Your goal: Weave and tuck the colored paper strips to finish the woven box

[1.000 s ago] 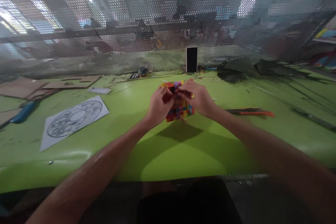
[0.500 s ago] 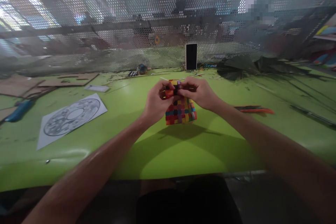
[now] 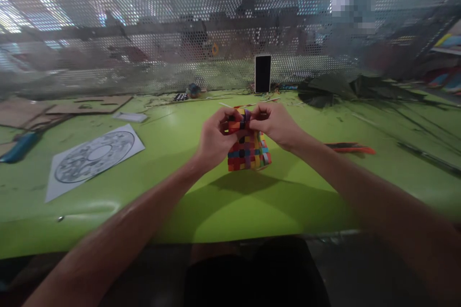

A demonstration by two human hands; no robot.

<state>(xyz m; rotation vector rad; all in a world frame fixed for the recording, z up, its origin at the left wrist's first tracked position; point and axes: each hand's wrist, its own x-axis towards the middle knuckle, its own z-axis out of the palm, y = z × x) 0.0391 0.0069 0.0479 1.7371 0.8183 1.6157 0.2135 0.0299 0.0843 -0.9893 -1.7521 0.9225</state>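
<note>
A small piece of weaving made of colourful flat strips [image 3: 248, 153], in red, yellow, purple, blue and black, is held up just above the green table. My left hand [image 3: 219, 136] grips its upper left side, thumb across the front. At the upper right, my right hand [image 3: 275, 124] pinches a purple strip between thumb and fingers. The fingertips of both hands almost meet near the top edge, and they hide part of the weave. A thin pale strip end sticks out above the left fingers.
A printed sheet with a ring pattern [image 3: 95, 158] lies left on the green table [image 3: 151, 211]. Cardboard [image 3: 90, 105] and a blue-handled tool [image 3: 21, 147] are farther left. A phone [image 3: 262, 74] stands at the back. Dark leaves [image 3: 327, 90] and orange and black strips [image 3: 349, 147] lie right.
The purple strip at the top now bends up under my right fingers, which have shifted slightly. My left hand keeps its hold. The view has moved a little.
</note>
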